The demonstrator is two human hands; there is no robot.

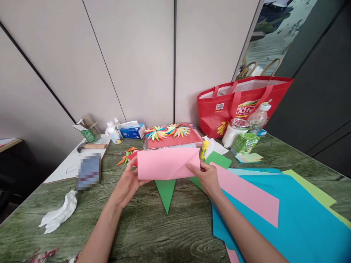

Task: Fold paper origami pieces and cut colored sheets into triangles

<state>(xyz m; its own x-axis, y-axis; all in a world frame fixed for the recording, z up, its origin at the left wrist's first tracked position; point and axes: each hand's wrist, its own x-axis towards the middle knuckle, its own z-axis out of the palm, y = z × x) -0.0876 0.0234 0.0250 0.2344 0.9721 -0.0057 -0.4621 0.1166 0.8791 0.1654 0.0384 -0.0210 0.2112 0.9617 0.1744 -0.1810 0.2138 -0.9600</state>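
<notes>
Both my hands hold a folded pink paper (167,163) just above the green wood-grain table (153,226). My left hand (126,185) grips its lower left corner, fingers closed on the edge. My right hand (206,177) pinches its lower right edge. A diagonal crease runs across the paper's right part. Under it lies a green paper triangle (166,191) pointing toward me.
Large sheets of teal (287,219), pink (246,193) and light green paper lie at the right. Behind stand a red tray with colourful paper stars (167,132), a glue stick (204,149), a red shopping bag (241,104), a tissue box and bottles. A crumpled tissue (59,213) lies at the left.
</notes>
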